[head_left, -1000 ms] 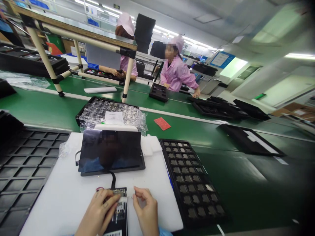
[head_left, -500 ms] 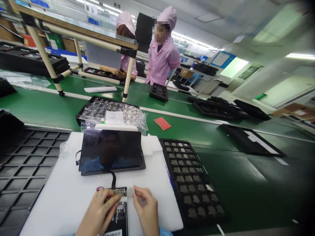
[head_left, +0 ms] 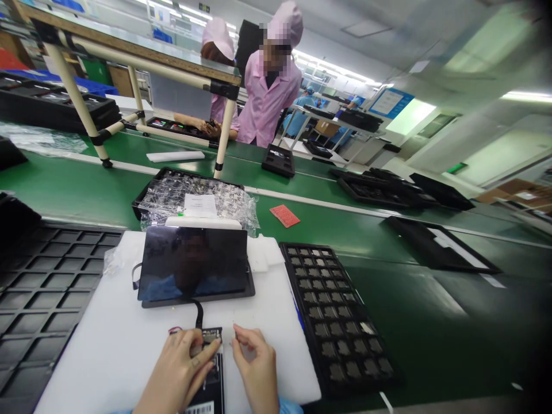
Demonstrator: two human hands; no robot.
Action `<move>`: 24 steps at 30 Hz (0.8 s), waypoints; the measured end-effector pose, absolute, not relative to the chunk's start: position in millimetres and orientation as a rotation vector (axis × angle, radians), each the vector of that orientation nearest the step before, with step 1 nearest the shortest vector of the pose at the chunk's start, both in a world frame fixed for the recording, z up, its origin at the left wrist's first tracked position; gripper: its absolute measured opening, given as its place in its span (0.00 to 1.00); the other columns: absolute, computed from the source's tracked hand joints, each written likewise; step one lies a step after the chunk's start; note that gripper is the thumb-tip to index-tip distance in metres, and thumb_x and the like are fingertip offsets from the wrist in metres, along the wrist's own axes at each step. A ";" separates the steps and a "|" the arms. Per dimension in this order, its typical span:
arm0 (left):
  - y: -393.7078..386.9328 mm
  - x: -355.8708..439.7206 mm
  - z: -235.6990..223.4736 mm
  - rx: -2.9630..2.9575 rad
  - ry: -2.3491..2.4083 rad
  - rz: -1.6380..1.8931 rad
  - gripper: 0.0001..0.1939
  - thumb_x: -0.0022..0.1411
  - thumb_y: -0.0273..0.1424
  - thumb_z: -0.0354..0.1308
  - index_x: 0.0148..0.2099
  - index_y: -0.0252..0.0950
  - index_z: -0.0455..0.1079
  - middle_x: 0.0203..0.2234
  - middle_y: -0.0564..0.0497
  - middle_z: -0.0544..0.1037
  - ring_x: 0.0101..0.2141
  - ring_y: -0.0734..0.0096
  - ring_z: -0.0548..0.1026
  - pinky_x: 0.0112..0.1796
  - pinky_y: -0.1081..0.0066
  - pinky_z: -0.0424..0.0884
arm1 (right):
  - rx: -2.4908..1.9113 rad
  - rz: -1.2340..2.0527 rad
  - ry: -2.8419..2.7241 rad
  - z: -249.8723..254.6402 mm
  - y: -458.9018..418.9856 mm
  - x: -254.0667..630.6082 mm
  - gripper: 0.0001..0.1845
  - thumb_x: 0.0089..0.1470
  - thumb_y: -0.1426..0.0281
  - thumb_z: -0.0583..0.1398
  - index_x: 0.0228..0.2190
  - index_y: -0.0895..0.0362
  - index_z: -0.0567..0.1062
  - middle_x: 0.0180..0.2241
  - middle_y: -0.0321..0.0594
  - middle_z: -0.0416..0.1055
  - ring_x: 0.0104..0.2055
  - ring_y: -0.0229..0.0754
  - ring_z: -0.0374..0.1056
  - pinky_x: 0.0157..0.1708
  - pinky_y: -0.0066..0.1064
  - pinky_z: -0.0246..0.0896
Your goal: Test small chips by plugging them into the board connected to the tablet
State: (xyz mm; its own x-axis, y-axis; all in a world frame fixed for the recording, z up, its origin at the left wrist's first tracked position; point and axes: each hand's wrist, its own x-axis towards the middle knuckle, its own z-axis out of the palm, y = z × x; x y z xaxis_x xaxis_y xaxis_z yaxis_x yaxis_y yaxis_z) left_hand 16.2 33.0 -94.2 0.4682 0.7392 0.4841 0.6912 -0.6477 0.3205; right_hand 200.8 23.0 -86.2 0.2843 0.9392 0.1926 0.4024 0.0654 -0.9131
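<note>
At bottom centre, the left hand (head_left: 176, 365), fingers parted, rests on the opened device (head_left: 213, 385), likely steadying it; the right hand (head_left: 256, 362) pinches alongside, on what I cannot tell.

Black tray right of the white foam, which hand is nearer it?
Right. The right hand is over the white foam, left of the black tray; the left hand is farther left, at the black device.

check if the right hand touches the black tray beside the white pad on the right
Apart. The head view shows a bare stretch of white pad between the right hand and the black tray.
</note>
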 end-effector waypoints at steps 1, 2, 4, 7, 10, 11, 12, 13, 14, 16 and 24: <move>33.4 16.6 -93.8 2.668 1.278 0.901 0.15 0.70 0.33 0.47 0.53 0.45 0.72 0.33 0.49 0.70 0.29 0.65 0.70 0.31 0.69 0.70 | -1.522 0.659 -1.291 -86.4 23.0 200.9 0.12 0.47 0.73 0.60 0.33 0.57 0.83 0.24 0.41 0.77 0.26 0.44 0.75 0.25 0.29 0.70; 33.7 17.0 -93.2 2.695 1.282 0.875 0.15 0.69 0.33 0.48 0.53 0.45 0.72 0.33 0.49 0.69 0.29 0.65 0.70 0.32 0.69 0.69 | -1.524 0.663 -1.291 -86.8 23.0 201.0 0.12 0.47 0.73 0.60 0.33 0.57 0.83 0.25 0.41 0.77 0.27 0.44 0.75 0.26 0.29 0.70; 33.9 17.8 -91.8 2.716 1.300 0.854 0.15 0.69 0.34 0.48 0.53 0.46 0.71 0.33 0.50 0.69 0.29 0.64 0.69 0.32 0.69 0.68 | -1.528 0.668 -1.295 -87.9 23.0 200.9 0.12 0.48 0.73 0.60 0.34 0.57 0.83 0.25 0.41 0.77 0.27 0.44 0.75 0.26 0.29 0.71; 33.4 18.5 -91.3 2.728 1.306 0.816 0.16 0.69 0.34 0.47 0.54 0.47 0.71 0.33 0.50 0.67 0.30 0.63 0.68 0.32 0.68 0.67 | -1.534 0.662 -1.307 -89.1 23.0 200.2 0.13 0.48 0.73 0.59 0.34 0.57 0.82 0.25 0.40 0.76 0.27 0.44 0.74 0.27 0.30 0.71; 32.5 18.6 -94.1 2.630 1.299 0.790 0.17 0.70 0.39 0.46 0.54 0.47 0.71 0.33 0.49 0.67 0.30 0.62 0.69 0.32 0.65 0.68 | -1.557 0.632 -1.337 -88.4 23.5 199.3 0.13 0.50 0.73 0.58 0.35 0.57 0.81 0.26 0.41 0.76 0.29 0.45 0.74 0.29 0.31 0.70; 32.2 18.3 -95.2 2.570 1.304 0.791 0.18 0.70 0.41 0.45 0.54 0.48 0.71 0.32 0.49 0.68 0.30 0.62 0.69 0.32 0.64 0.68 | -1.569 0.613 -1.361 -88.1 23.4 199.1 0.13 0.51 0.73 0.57 0.35 0.56 0.81 0.27 0.40 0.75 0.30 0.45 0.73 0.30 0.32 0.70; 32.0 17.6 -96.0 2.502 1.307 0.797 0.18 0.70 0.42 0.44 0.54 0.49 0.71 0.32 0.49 0.68 0.30 0.61 0.70 0.32 0.63 0.69 | -1.578 0.586 -1.385 -88.1 23.0 198.9 0.13 0.52 0.73 0.57 0.35 0.56 0.80 0.27 0.40 0.75 0.31 0.46 0.73 0.31 0.33 0.70; 31.7 16.6 -96.3 2.423 1.307 0.805 0.19 0.71 0.43 0.43 0.54 0.50 0.71 0.33 0.49 0.70 0.30 0.61 0.71 0.33 0.62 0.70 | -1.583 0.550 -1.405 -88.4 22.0 198.5 0.13 0.52 0.74 0.56 0.37 0.55 0.79 0.29 0.40 0.75 0.32 0.46 0.72 0.33 0.34 0.70; 31.5 15.1 -95.9 2.337 1.298 0.819 0.19 0.71 0.43 0.42 0.54 0.50 0.71 0.34 0.49 0.71 0.32 0.61 0.72 0.34 0.61 0.71 | -1.580 0.512 -1.429 -89.1 20.3 198.0 0.14 0.52 0.74 0.56 0.39 0.55 0.78 0.31 0.41 0.75 0.35 0.47 0.72 0.35 0.35 0.69; 30.8 11.2 -93.6 2.144 1.257 0.879 0.18 0.72 0.41 0.43 0.54 0.49 0.71 0.36 0.49 0.75 0.36 0.61 0.74 0.38 0.62 0.73 | -1.574 0.443 -1.469 -91.7 14.3 195.7 0.16 0.51 0.75 0.57 0.43 0.54 0.75 0.36 0.42 0.74 0.39 0.49 0.71 0.39 0.36 0.69; 29.6 4.1 -93.6 1.950 1.222 1.071 0.12 0.69 0.34 0.49 0.44 0.42 0.75 0.36 0.48 0.79 0.39 0.62 0.77 0.42 0.67 0.74 | -1.687 0.465 -1.819 -95.5 -11.8 175.7 0.12 0.34 0.83 0.66 0.18 0.54 0.74 0.26 0.35 0.66 0.33 0.44 0.66 0.34 0.33 0.63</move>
State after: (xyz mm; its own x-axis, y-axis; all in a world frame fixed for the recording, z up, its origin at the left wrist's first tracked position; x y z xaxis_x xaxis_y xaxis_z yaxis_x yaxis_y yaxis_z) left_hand 4.1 29.6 -93.6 0.2530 0.9138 0.3176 0.4348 -0.4007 0.8065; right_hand 175.7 -11.8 -95.5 -0.0041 0.9810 0.1938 0.7677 0.1273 -0.6280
